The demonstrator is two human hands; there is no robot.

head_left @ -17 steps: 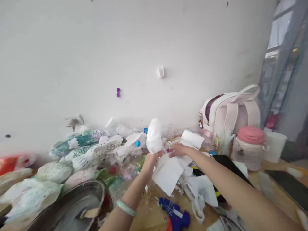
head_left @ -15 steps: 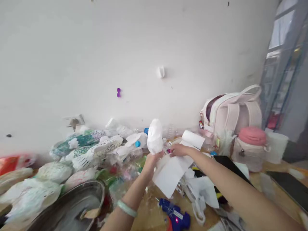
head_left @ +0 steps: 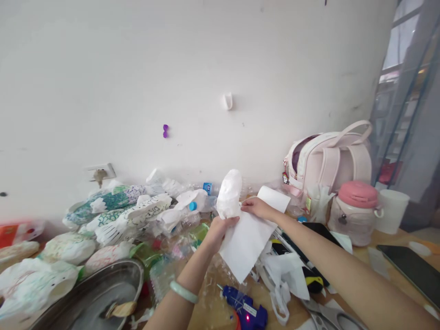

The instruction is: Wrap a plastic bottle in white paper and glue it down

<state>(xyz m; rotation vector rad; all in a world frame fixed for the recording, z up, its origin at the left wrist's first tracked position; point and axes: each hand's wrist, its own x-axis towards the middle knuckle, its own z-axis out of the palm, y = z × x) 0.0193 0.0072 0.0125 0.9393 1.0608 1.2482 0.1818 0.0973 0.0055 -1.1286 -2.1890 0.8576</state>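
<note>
My left hand [head_left: 218,231] grips the lower end of a white, rounded form [head_left: 229,195] that looks wrapped in paper and stands nearly upright. Just to its right, my right hand [head_left: 258,208] pinches the upper edge of a white paper sheet [head_left: 245,250]. The sheet hangs down at a slant between my hands, its upper left part against the wrapped form and my left hand. Below the sheet lies a blue glue gun [head_left: 244,306] with a red light on. A white roll of paper [head_left: 274,198] rests behind my right hand.
Painted white fish-like shapes [head_left: 113,204] and clear plastic bottles crowd the left side. A metal basin [head_left: 137,275] holding a brush [head_left: 123,309] sits front left. Scissors [head_left: 326,316], a pink backpack [head_left: 330,160], a pink-lidded jar [head_left: 354,211] and a dark phone [head_left: 412,270] are on the right.
The wrapped form has moved slightly right and now leans right. My right hand has risen a little, and the paper sheet has been drawn up beside the form.
</note>
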